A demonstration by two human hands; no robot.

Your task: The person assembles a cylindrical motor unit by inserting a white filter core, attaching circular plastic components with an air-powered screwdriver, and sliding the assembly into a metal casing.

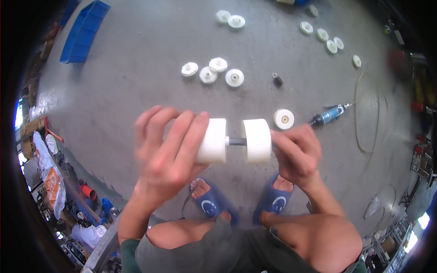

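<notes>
Head view: two white rollers on one dark shaft, up between the hands

Nearest: gray shorts [195,250], bare knees, blue slippers [210,204] on the gray floor [136,86].

Hands are apart, one each side of the part. Left hand [170,148] is wrapped round the left white roller [215,141], fingers over the top, clamped on it. Right hand [298,152] has curled fingers, tips at the outer face of the right white roller [258,141]; can't tell if it grips or only touches. Dark shaft [236,141] bridges the gap between the rollers, roughly level. Left hand is slightly blurred.

Just past the right hand: loose white roller [284,119] on the floor, brass-colored center facing up. Blue power tool [327,116] lies right of it, dark nose toward the hand, pale hose [358,109] looping beyond.

Further out: small dark cylinder [277,80]; four white discs [234,78] clustered left of it.

Farthest: two white discs [236,21] touching, more scattered white discs [306,28] at upper right, blue bin [82,34] at upper left.
</notes>
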